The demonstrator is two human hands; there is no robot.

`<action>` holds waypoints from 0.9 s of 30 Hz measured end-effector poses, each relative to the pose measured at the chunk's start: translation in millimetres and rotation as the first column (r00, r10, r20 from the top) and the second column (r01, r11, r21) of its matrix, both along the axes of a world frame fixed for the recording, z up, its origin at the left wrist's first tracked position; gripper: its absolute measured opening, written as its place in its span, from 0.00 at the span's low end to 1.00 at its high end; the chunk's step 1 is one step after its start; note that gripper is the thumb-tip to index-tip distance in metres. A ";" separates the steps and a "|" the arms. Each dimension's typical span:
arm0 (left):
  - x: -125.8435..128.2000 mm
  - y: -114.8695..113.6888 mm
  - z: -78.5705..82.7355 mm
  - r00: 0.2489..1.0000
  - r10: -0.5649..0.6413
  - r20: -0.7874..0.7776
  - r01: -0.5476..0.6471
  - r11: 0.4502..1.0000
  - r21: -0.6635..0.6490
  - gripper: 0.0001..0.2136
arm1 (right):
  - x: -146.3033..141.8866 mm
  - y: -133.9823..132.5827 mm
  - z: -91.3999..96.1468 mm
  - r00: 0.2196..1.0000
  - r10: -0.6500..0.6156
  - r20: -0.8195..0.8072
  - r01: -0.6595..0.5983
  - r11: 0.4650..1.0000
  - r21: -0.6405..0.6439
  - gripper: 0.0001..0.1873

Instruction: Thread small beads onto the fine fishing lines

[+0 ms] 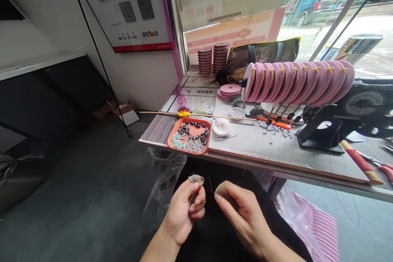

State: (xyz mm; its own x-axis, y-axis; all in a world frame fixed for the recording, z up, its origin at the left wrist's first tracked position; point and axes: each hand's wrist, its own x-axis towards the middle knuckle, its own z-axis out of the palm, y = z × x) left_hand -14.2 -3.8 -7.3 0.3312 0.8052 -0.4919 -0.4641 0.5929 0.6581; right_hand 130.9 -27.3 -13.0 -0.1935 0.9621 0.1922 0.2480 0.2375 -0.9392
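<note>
Both hands are low in the head view, over my dark lap and below the table edge. My left hand is pinched shut around a thin wire or needle-like piece, its thumb tip wrapped in cloth tape. My right hand is pinched too, its taped fingertip near the left thumb; a thin line seems to run between them, too fine to name. Nearest on the table is an orange tray of small black, silver and blue-green fishing parts.
A row of pink foam discs stands on a black rack. Stacks of pink discs, a small bowl of beads, a white spool, a long thin stick and loose beads lie on the table.
</note>
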 end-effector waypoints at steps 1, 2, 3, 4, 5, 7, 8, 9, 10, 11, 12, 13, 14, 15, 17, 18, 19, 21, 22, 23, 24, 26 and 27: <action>-1.3 0.8 -0.4 0.996 -0.026 0.089 0.031 0.998 -0.054 0.05 | -0.1 -0.2 -1.1 1.000 -0.002 0.031 0.002 1.000 0.014 0.13; -2.6 1.6 -1.2 0.984 -0.044 0.171 0.061 0.993 -0.101 0.04 | -0.5 -0.3 -2.1 0.998 0.008 0.064 -0.009 1.000 0.026 0.12; -3.8 2.2 -2.4 0.970 -0.052 0.236 0.086 0.987 -0.135 0.03 | -1.1 -0.3 -3.1 0.995 0.024 0.093 -0.028 0.999 0.035 0.12; -4.8 2.6 -3.7 0.958 -0.055 0.283 0.103 0.982 -0.158 0.03 | -1.8 -0.2 -3.9 0.993 0.040 0.113 -0.045 0.998 0.045 0.12; -5.5 2.9 -5.1 0.948 -0.053 0.314 0.112 0.979 -0.172 0.03 | -2.5 -0.1 -4.5 0.991 0.050 0.127 -0.057 0.997 0.053 0.12; -6.3 3.1 -7.2 0.938 -0.051 0.344 0.121 0.976 -0.183 0.03 | -3.4 0.0 -5.2 0.989 0.054 0.134 -0.063 0.996 0.060 0.11; -6.4 3.0 -7.8 0.936 -0.052 0.348 0.122 0.975 -0.184 0.03 | -3.5 0.0 -5.4 0.990 0.052 0.134 -0.061 0.996 0.060 0.11; -6.3 2.8 -8.1 0.935 -0.052 0.350 0.124 0.975 -0.185 0.03 | -3.4 -0.1 -5.5 0.990 0.051 0.134 -0.059 0.997 0.057 0.11; -6.2 2.6 -8.1 0.934 -0.052 0.354 0.125 0.975 -0.186 0.03 | -3.2 -0.2 -5.7 0.989 0.052 0.135 -0.060 0.997 0.054 0.11; -6.0 2.3 -7.8 0.932 -0.052 0.359 0.126 0.974 -0.187 0.03 | -3.0 -0.2 -5.8 0.989 0.054 0.138 -0.061 0.997 0.050 0.12; -5.9 2.1 -7.5 0.930 -0.052 0.364 0.128 0.974 -0.186 0.03 | -2.8 -0.1 -5.9 0.989 0.055 0.140 -0.062 0.997 0.047 0.12; -5.7 1.8 -7.0 0.929 -0.053 0.367 0.128 0.974 -0.185 0.03 | -2.7 0.2 -6.0 0.988 0.054 0.142 -0.061 0.997 0.045 0.12; -5.6 1.6 -6.6 0.929 -0.055 0.367 0.130 0.975 -0.182 0.03 | -2.6 0.5 -6.0 0.988 0.053 0.142 -0.059 0.997 0.044 0.12; -5.5 1.3 -6.2 0.929 -0.059 0.365 0.132 0.975 -0.180 0.03 | -2.5 1.0 -5.9 0.989 0.049 0.140 -0.056 0.997 0.045 0.12; -5.4 1.1 -5.8 0.931 -0.067 0.358 0.139 0.974 -0.179 0.03 | -2.6 2.1 -5.4 0.991 0.035 0.131 -0.042 0.998 0.049 0.12; -5.5 1.1 -5.8 0.932 -0.070 0.356 0.142 0.973 -0.181 0.03 | -2.7 2.5 -5.0 0.991 0.029 0.128 -0.036 0.998 0.053 0.12; -5.6 1.2 -5.9 0.932 -0.068 0.356 0.141 0.973 -0.182 0.03 | -2.8 2.7 -4.4 0.992 0.024 0.127 -0.031 0.998 0.055 0.12; -6.1 1.5 -6.6 0.931 -0.059 0.359 0.133 0.974 -0.184 0.03 | -3.1 2.4 -3.4 0.991 0.025 0.130 -0.033 0.998 0.056 0.12; -6.5 1.7 -7.1 0.931 -0.053 0.360 0.127 0.975 -0.185 0.03 | -3.3 1.9 -3.1 0.990 0.032 0.135 -0.039 0.998 0.055 0.12; -6.9 1.9 -7.6 0.931 -0.050 0.360 0.124 0.975 -0.185 0.03 | -3.5 1.3 -3.0 0.989 0.038 0.140 -0.046 0.997 0.054 0.12; -7.3 2.0 -8.0 0.932 -0.050 0.360 0.124 0.975 -0.185 0.03 | -3.8 0.7 -3.0 0.989 0.043 0.145 -0.051 0.997 0.054 0.12; -7.9 2.1 -8.5 0.932 -0.050 0.358 0.123 0.975 -0.184 0.03 | -4.2 -0.1 -3.4 0.987 0.048 0.151 -0.057 0.997 0.054 0.13; -8.0 2.1 -8.5 0.933 -0.050 0.357 0.122 0.976 -0.182 0.03 | -4.4 -0.2 -3.7 0.987 0.049 0.153 -0.058 0.997 0.054 0.13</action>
